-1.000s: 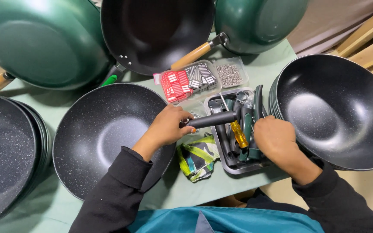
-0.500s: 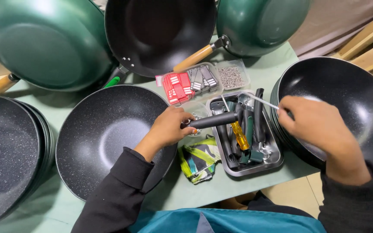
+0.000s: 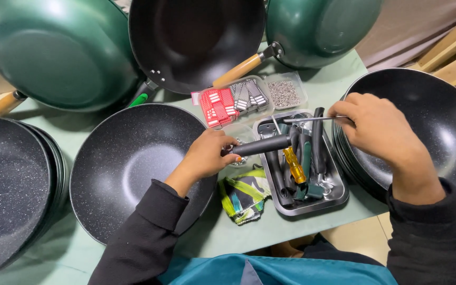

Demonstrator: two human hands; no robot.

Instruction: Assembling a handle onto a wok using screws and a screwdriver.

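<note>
My left hand [image 3: 207, 155] grips a dark grey pan handle [image 3: 262, 145] at the rim of a black speckled pan [image 3: 127, 163] lying on the pale green table. Just right of it, my right hand [image 3: 378, 129] pinches a thin metal rod-like tool [image 3: 310, 120], held level above a steel tray [image 3: 333, 196]. That tray holds more dark handles and a yellow-handled screwdriver [image 3: 294, 163]. The rod's tip points left toward the handle's end.
Stacks of black pans sit at the far left [image 3: 6, 190] and at the right [image 3: 439, 126]. Green woks [image 3: 54, 53] and a black wok [image 3: 196, 37] lean at the back. Clear boxes of small parts [image 3: 249, 95] and a striped cloth [image 3: 244, 195] lie near the tray.
My right hand has lifted from the tray's front, picked up the thin metal tool and brought it up and left over the tray. My left hand keeps holding the handle.
</note>
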